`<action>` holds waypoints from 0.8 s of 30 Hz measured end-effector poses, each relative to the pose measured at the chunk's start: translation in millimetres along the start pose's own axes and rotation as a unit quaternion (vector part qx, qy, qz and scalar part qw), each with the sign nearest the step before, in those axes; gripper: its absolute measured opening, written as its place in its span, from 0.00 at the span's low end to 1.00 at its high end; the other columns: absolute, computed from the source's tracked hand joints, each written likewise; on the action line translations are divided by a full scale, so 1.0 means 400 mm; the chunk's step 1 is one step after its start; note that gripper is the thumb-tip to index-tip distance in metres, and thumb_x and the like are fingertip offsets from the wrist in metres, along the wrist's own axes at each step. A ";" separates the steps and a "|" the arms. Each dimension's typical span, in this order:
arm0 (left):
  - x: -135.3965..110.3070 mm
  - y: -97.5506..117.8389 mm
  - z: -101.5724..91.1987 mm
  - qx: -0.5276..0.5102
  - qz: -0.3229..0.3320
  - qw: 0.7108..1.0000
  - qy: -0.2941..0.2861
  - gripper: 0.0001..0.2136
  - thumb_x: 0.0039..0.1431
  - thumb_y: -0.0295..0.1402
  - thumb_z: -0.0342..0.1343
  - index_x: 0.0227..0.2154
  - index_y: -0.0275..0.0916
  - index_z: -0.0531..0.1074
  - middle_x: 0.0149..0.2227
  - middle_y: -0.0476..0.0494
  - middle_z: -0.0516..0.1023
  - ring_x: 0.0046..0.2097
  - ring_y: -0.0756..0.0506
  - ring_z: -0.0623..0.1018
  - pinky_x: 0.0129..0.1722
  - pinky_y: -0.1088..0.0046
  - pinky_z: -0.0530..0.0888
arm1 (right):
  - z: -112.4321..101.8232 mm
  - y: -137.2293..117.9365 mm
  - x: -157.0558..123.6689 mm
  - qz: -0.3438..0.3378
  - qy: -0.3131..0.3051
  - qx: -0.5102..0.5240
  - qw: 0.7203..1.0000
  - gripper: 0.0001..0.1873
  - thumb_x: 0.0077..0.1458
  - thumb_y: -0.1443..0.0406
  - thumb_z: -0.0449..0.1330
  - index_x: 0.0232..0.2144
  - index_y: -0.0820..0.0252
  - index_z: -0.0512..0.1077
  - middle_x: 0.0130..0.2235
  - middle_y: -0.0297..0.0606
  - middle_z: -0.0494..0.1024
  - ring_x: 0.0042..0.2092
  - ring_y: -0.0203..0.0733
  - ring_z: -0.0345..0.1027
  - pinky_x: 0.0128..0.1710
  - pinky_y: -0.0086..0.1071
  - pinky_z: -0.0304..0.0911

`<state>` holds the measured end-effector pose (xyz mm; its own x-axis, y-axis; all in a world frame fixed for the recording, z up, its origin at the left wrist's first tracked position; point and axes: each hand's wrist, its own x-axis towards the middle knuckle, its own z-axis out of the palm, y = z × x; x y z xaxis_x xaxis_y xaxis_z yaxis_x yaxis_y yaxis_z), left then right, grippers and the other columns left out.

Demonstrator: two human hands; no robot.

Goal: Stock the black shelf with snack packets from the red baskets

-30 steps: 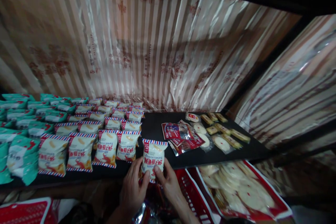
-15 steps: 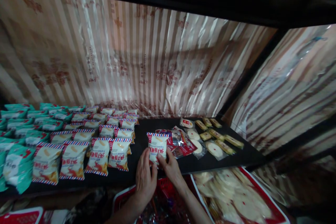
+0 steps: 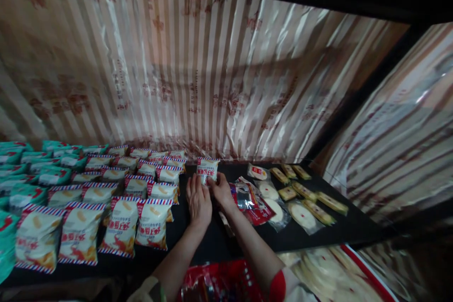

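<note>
Both my hands reach deep onto a black shelf (image 3: pixel 215 240). Together they hold a small white snack packet (image 3: pixel 207 169) with a red and blue striped edge, upright near the back of the shelf. My left hand (image 3: pixel 198 200) grips its lower left side, and my right hand (image 3: pixel 222 189) pinches its lower right corner. The packet stands just right of the rows of the same white packets (image 3: pixel 141 198), which lean in lines across the shelf.
Teal packets (image 3: pixel 24 184) fill the shelf's left end. Red packets (image 3: pixel 253 200), round wrapped cakes (image 3: pixel 300 214) and yellow bars (image 3: pixel 318 198) lie at the right. A striped foil sheet (image 3: pixel 198 75) backs the shelf. A red basket (image 3: pixel 219 283) sits below.
My hands carried the packet from the shelf's front edge back to the rear, beside the last row of white packets. The camera view shifted upward and forward.
</note>
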<state>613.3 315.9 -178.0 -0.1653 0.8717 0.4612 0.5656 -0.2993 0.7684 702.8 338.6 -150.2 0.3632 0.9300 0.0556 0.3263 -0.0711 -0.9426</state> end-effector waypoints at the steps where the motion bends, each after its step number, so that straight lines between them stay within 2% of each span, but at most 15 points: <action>1: 0.015 -0.006 0.013 0.000 -0.004 1.000 0.006 0.20 0.61 0.33 0.39 0.52 0.32 0.65 0.57 0.34 0.66 0.62 0.39 0.59 0.60 0.53 0.58 | 0.011 -0.001 0.022 -0.007 -0.007 -0.018 1.000 0.18 0.51 0.60 0.56 0.44 0.63 0.66 0.38 0.43 0.78 0.36 0.43 0.73 0.37 0.33 0.66; 7: 0.065 -0.040 0.073 0.017 -0.031 0.999 -0.030 0.22 0.61 0.33 0.38 0.51 0.27 0.67 0.58 0.30 0.65 0.62 0.37 0.59 0.61 0.52 0.57 | 0.070 0.019 0.132 -0.022 -0.015 -0.109 0.994 0.13 0.54 0.61 0.54 0.40 0.62 0.70 0.37 0.42 0.79 0.37 0.41 0.73 0.38 0.30 0.65; 11: 0.073 -0.062 0.096 0.024 -0.049 0.997 -0.060 0.23 0.62 0.35 0.36 0.52 0.26 0.66 0.58 0.30 0.64 0.63 0.38 0.57 0.62 0.52 0.55 | 0.092 0.037 0.176 -0.001 0.003 -0.135 0.991 0.17 0.54 0.62 0.55 0.46 0.61 0.68 0.40 0.41 0.78 0.40 0.41 0.73 0.40 0.31 0.64; 14: 0.073 -0.076 0.107 0.021 -0.051 0.996 -0.065 0.24 0.62 0.35 0.35 0.53 0.25 0.64 0.59 0.30 0.63 0.64 0.39 0.56 0.62 0.54 0.55 | 0.103 0.043 0.193 0.020 0.012 -0.160 0.987 0.20 0.55 0.61 0.55 0.49 0.61 0.65 0.40 0.42 0.78 0.42 0.42 0.73 0.41 0.31 0.64; 20: 0.069 -0.098 0.116 0.004 -0.051 0.997 -0.061 0.23 0.62 0.36 0.36 0.52 0.29 0.66 0.59 0.33 0.63 0.64 0.41 0.55 0.63 0.56 0.55 | 0.133 0.042 0.204 0.051 0.017 -0.206 0.977 0.20 0.58 0.59 0.51 0.51 0.62 0.63 0.38 0.43 0.78 0.41 0.44 0.73 0.41 0.33 0.63; 24: 0.066 -0.112 0.110 -0.009 -0.057 0.997 -0.060 0.23 0.62 0.37 0.35 0.52 0.31 0.66 0.60 0.35 0.62 0.65 0.41 0.52 0.63 0.55 0.54 | 0.152 0.041 0.202 0.047 0.004 -0.228 0.973 0.19 0.58 0.59 0.49 0.50 0.58 0.64 0.39 0.40 0.79 0.44 0.43 0.72 0.43 0.33 0.62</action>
<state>619.3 369.6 -219.7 -0.1298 0.9402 0.3151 0.5344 -0.2013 0.8209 684.3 434.7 -181.3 0.4154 0.9094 -0.0197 0.6442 -0.3094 -0.6995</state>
